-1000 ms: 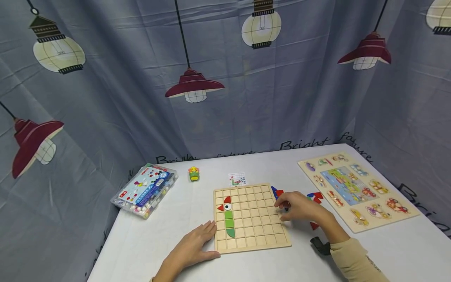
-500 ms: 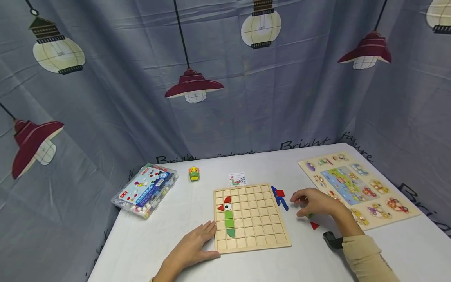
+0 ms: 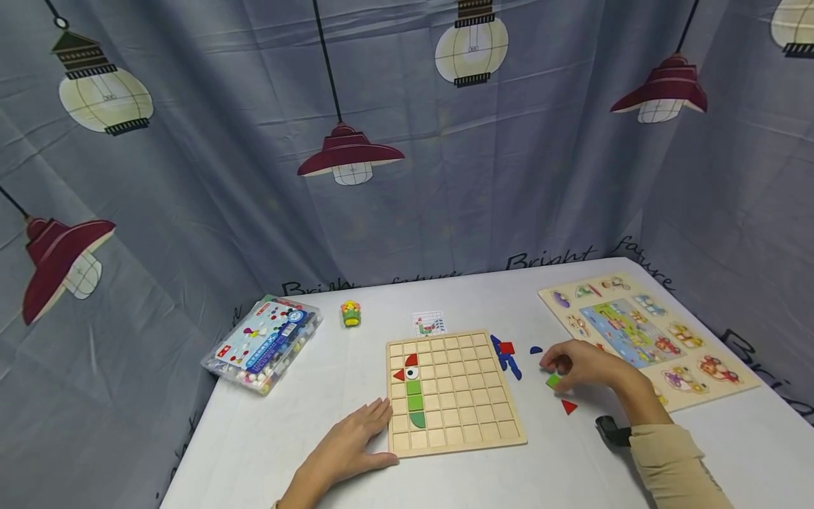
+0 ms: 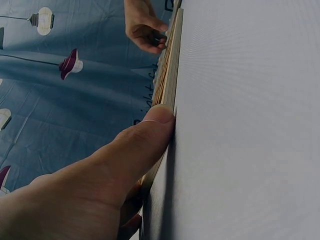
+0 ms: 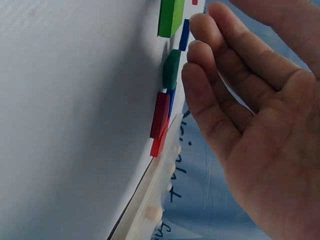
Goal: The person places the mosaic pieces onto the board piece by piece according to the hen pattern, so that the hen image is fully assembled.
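Note:
My left hand (image 3: 356, 435) rests against the near left corner of a wooden grid board (image 3: 470, 396), its thumb (image 4: 155, 120) touching the edge. On the board's left part lie a red triangle (image 3: 399, 375), a red quarter-round piece, an eye tile (image 3: 412, 372), green squares (image 3: 414, 394) and a dark green quarter-round (image 3: 417, 420). Right of the board, my right hand (image 3: 588, 366) hovers over a light green square block (image 3: 553, 382). In the right wrist view its fingers (image 5: 200, 90) are loosely bent, apart from that green block (image 5: 171, 17); the thumb tip is out of that view.
Blue pieces (image 3: 509, 364) and a red square (image 3: 506, 348) lie by the board's right edge. A blue half-round (image 3: 536, 350) and red triangle (image 3: 569, 407) lie near my right hand. Around are a picture puzzle board (image 3: 693, 360), pattern card (image 3: 429, 324), toy figure (image 3: 350, 313) and bead box (image 3: 261, 343).
My right hand has moved right, from the board's right edge to the loose pieces, uncovering the blue pieces and then the blue half-round. My left hand has stayed put.

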Demonstrator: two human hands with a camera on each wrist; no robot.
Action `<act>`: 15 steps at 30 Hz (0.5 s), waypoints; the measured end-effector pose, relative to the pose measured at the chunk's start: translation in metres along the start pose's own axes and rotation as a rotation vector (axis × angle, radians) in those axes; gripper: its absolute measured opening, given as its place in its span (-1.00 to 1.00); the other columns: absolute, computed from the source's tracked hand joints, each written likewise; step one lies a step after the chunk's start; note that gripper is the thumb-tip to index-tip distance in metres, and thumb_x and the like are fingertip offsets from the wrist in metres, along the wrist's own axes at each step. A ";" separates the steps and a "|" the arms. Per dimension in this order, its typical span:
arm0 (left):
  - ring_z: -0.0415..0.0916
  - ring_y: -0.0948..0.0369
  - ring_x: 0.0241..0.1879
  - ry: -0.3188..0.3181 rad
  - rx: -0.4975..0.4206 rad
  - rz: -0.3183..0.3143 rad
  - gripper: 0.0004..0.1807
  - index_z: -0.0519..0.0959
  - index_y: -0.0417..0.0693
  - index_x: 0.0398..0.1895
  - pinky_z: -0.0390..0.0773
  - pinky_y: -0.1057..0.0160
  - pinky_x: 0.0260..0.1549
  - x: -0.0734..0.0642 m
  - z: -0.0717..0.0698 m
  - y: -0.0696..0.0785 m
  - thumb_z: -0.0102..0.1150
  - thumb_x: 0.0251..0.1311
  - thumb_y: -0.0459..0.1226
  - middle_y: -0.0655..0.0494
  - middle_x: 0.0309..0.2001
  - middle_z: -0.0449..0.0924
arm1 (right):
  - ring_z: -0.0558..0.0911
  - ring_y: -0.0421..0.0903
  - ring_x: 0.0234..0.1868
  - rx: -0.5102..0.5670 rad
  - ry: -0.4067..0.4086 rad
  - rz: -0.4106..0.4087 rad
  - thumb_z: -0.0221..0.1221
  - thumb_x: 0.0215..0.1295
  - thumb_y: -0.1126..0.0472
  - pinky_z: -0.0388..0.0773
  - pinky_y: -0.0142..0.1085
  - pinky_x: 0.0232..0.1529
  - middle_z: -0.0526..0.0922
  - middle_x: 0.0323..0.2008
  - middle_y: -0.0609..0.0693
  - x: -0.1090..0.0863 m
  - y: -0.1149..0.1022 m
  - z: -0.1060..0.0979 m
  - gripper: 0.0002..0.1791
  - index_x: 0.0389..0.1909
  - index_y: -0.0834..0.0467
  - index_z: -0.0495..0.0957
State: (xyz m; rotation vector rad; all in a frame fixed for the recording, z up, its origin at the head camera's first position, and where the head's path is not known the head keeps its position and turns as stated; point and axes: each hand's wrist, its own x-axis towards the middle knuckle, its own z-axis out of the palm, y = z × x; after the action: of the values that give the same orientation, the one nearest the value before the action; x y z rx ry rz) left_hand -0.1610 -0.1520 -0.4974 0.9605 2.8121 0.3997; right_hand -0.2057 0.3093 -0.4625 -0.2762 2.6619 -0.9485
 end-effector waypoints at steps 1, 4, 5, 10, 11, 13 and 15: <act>0.28 0.00 0.41 0.001 0.001 0.002 -0.07 0.36 -0.10 0.38 0.39 -0.03 0.32 0.000 0.000 0.000 0.14 0.09 0.33 0.03 0.43 0.30 | 0.47 -0.09 -0.29 -0.002 -0.001 0.003 0.52 -0.25 0.33 0.45 -0.42 -0.37 0.59 -0.34 -0.02 0.000 0.000 0.000 -0.53 -0.19 0.20 0.65; 0.29 -0.01 0.41 0.007 0.005 0.011 -0.07 0.37 -0.11 0.38 0.39 -0.03 0.31 -0.001 0.000 0.000 0.13 0.10 0.33 0.02 0.43 0.31 | 0.46 -0.09 -0.29 -0.008 -0.010 -0.010 0.50 -0.24 0.35 0.46 -0.42 -0.37 0.59 -0.33 -0.03 0.000 0.003 0.001 -0.55 -0.20 0.20 0.64; 0.29 -0.02 0.40 0.010 0.005 0.015 -0.07 0.37 -0.12 0.38 0.40 -0.04 0.31 -0.001 0.000 0.000 0.13 0.10 0.33 0.01 0.43 0.31 | 0.46 -0.09 -0.29 -0.008 -0.010 -0.009 0.50 -0.23 0.36 0.46 -0.42 -0.37 0.59 -0.34 -0.04 0.000 0.003 0.001 -0.56 -0.21 0.20 0.64; 0.30 -0.04 0.39 0.015 0.010 0.029 -0.07 0.37 -0.12 0.38 0.41 -0.05 0.29 -0.001 0.000 -0.001 0.12 0.11 0.33 -0.01 0.42 0.32 | 0.46 -0.10 -0.32 -0.010 0.000 0.010 0.48 -0.17 0.36 0.47 -0.40 -0.38 0.58 -0.39 -0.05 0.002 0.004 0.005 -0.63 -0.25 0.18 0.64; 0.30 -0.03 0.39 0.014 0.010 0.030 -0.07 0.36 -0.12 0.38 0.41 -0.05 0.29 -0.001 0.000 -0.001 0.12 0.11 0.33 0.00 0.42 0.32 | 0.46 -0.10 -0.32 -0.014 0.003 0.012 0.48 -0.16 0.35 0.47 -0.40 -0.38 0.58 -0.39 -0.06 0.003 0.004 0.005 -0.64 -0.25 0.18 0.65; 0.30 -0.04 0.39 0.015 0.012 0.029 -0.07 0.37 -0.12 0.38 0.41 -0.05 0.29 -0.001 0.000 -0.001 0.12 0.11 0.33 0.00 0.42 0.32 | 0.46 -0.11 -0.32 -0.020 0.009 0.016 0.48 -0.15 0.34 0.47 -0.39 -0.37 0.59 -0.39 -0.06 0.003 0.005 0.006 -0.64 -0.25 0.17 0.65; 0.30 -0.04 0.39 0.017 0.013 0.029 -0.07 0.37 -0.12 0.38 0.41 -0.05 0.29 -0.001 0.000 -0.001 0.11 0.11 0.33 0.00 0.42 0.32 | 0.47 -0.10 -0.31 -0.022 0.011 0.018 0.49 -0.17 0.33 0.47 -0.39 -0.36 0.60 -0.37 -0.06 0.003 0.005 0.005 -0.62 -0.24 0.17 0.65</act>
State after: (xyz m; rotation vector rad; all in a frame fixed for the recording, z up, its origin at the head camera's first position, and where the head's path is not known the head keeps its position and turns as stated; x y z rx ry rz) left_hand -0.1606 -0.1531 -0.4976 1.0068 2.8220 0.3952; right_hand -0.2071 0.3091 -0.4703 -0.2527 2.6822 -0.9182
